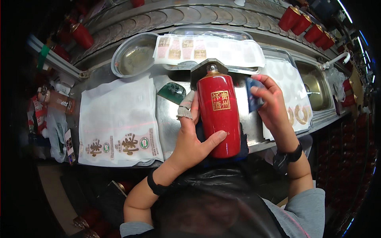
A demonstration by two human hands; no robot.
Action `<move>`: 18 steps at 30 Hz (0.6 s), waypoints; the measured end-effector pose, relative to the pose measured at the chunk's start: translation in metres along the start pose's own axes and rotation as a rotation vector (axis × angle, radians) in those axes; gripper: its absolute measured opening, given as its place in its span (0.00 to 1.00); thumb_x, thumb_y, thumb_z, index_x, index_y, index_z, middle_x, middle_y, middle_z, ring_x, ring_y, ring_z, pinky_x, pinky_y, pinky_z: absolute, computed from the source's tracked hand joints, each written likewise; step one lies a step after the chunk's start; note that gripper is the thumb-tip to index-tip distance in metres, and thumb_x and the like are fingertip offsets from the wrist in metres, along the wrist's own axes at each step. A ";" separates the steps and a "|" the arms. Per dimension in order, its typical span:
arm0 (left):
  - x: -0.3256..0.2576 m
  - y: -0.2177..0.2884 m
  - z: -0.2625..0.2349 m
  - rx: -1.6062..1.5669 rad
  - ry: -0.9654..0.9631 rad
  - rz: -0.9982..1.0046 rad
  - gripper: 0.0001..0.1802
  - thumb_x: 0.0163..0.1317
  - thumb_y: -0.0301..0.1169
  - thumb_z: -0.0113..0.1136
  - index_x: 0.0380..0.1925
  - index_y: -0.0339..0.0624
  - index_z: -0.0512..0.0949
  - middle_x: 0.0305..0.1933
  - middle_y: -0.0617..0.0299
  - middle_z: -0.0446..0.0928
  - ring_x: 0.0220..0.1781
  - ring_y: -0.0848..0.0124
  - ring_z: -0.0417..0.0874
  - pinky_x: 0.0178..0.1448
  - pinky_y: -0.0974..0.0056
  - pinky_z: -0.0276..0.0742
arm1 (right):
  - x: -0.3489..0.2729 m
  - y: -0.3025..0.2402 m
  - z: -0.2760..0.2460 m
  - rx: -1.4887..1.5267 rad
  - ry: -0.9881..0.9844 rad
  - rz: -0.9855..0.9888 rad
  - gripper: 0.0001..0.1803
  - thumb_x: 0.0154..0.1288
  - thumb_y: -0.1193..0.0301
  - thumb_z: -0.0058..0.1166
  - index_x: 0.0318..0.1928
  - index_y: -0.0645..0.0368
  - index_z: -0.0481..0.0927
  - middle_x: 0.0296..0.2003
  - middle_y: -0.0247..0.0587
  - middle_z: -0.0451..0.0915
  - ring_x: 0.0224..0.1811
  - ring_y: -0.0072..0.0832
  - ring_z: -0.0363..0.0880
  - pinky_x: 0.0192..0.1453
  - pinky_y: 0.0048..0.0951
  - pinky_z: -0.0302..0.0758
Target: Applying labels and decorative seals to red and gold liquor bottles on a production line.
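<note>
A glossy red bottle [217, 125] with a gold square emblem lies tilted, its neck end at a dark angular stand [198, 71] and its base over a dark blue cloth [244, 142]. My left hand [192, 139] grips the bottle's left side, thumb across the front; a pale wrap covers part of one finger. To the bottle's right, apart from it, my right hand [272, 99] pinches a small flat blue piece [254, 94], slightly blurred. A dark green rounded flat piece [172, 92] rests on the metal table left of the bottle.
Decal sheets lie left [119, 115], behind [222, 51] and right [279, 79]. A metal bowl [135, 55] of liquid stands back left, a sink [315, 89] at right. Behind runs a conveyor of overlapping plates [190, 16]; more red bottles [289, 18] stand beyond it.
</note>
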State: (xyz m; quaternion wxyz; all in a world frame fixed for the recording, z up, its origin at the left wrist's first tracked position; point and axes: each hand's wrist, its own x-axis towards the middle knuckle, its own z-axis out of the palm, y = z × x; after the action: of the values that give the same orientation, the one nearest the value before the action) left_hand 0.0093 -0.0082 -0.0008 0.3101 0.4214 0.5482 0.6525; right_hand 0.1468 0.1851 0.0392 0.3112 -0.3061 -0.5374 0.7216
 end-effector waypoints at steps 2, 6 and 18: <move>-0.006 -0.001 -0.004 0.004 0.011 -0.001 0.62 0.58 0.39 0.73 0.75 0.26 0.35 0.77 0.38 0.50 0.79 0.55 0.57 0.80 0.56 0.53 | -0.030 -0.024 0.036 -0.406 -0.119 -0.222 0.24 0.60 0.79 0.62 0.57 0.63 0.71 0.47 0.38 0.79 0.43 0.20 0.78 0.47 0.24 0.77; 0.001 -0.006 0.001 0.024 -0.050 0.000 0.61 0.59 0.37 0.73 0.75 0.25 0.36 0.78 0.38 0.48 0.80 0.55 0.55 0.80 0.55 0.51 | -0.030 -0.031 0.037 -0.832 -0.504 -0.697 0.18 0.57 0.79 0.65 0.48 0.63 0.77 0.40 0.48 0.82 0.41 0.40 0.84 0.43 0.35 0.79; -0.004 -0.001 -0.014 -0.296 -0.085 -0.066 0.49 0.69 0.30 0.54 0.76 0.36 0.29 0.82 0.38 0.39 0.84 0.53 0.41 0.83 0.53 0.37 | -0.053 -0.029 0.031 -0.932 -0.831 -1.030 0.14 0.52 0.74 0.65 0.42 0.56 0.84 0.31 0.37 0.80 0.32 0.33 0.80 0.34 0.34 0.78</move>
State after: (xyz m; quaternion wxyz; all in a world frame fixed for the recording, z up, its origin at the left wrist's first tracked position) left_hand -0.0011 -0.0181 -0.0038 0.4130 0.3802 0.4461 0.6970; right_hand 0.1597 0.1324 0.0806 0.2197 0.1749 -0.9281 0.2443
